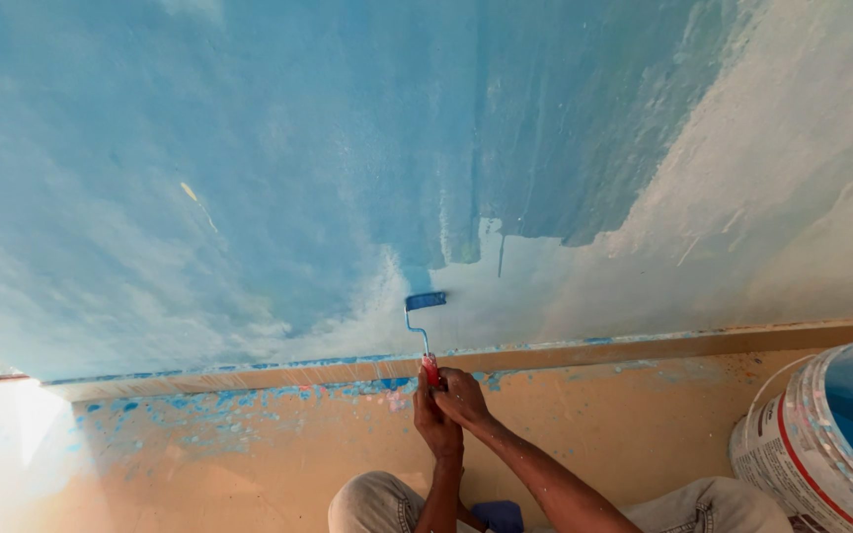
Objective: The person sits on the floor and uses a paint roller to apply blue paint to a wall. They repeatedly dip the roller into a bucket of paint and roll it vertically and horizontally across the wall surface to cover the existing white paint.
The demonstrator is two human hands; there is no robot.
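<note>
A small paint roller (426,300) with a blue sleeve and a red handle presses against the lower part of a wall (249,168) that is mostly painted blue. My left hand (433,419) and my right hand (462,395) are both wrapped around the red handle, one against the other, just in front of the skirting strip. The roller sits at the edge between fresh blue paint and a pale patch low on the wall. My knees show at the bottom of the view.
A white paint bucket (792,454) holding blue paint stands at the right on the tan floor (249,454). Blue splatters speckle the floor near the wooden skirting (644,347). The right part of the wall is pale and unpainted.
</note>
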